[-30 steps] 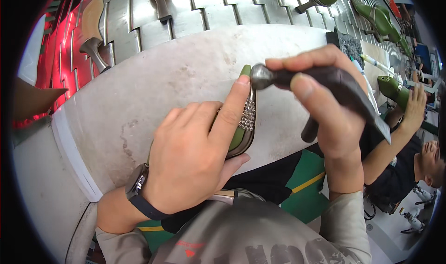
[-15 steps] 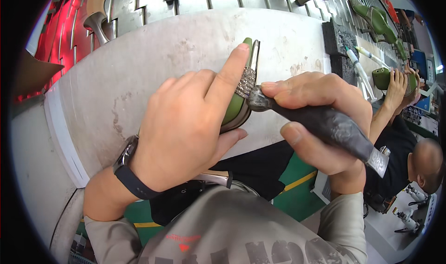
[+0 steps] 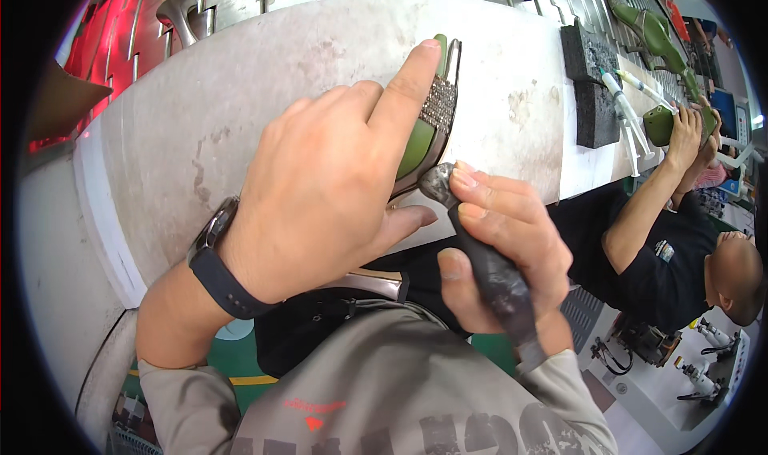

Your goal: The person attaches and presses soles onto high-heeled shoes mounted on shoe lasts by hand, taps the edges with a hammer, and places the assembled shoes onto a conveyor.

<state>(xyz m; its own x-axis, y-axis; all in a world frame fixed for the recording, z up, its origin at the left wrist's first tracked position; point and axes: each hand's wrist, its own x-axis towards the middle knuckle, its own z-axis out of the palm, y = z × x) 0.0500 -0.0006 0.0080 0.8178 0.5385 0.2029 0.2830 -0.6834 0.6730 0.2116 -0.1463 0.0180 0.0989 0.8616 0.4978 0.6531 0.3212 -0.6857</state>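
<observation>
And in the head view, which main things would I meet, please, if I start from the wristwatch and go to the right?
Wristwatch → left hand → green shoe with a beaded band → right hand holding a hammer → black block → co-worker's hand.

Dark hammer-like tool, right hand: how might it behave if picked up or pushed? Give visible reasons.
The dark hammer-like tool is probably heavy for its size, as its rounded end looks metallic. It should be stiff: it shows no sag in the right hand. Pushed, it might rock on that bulbous end.
</observation>
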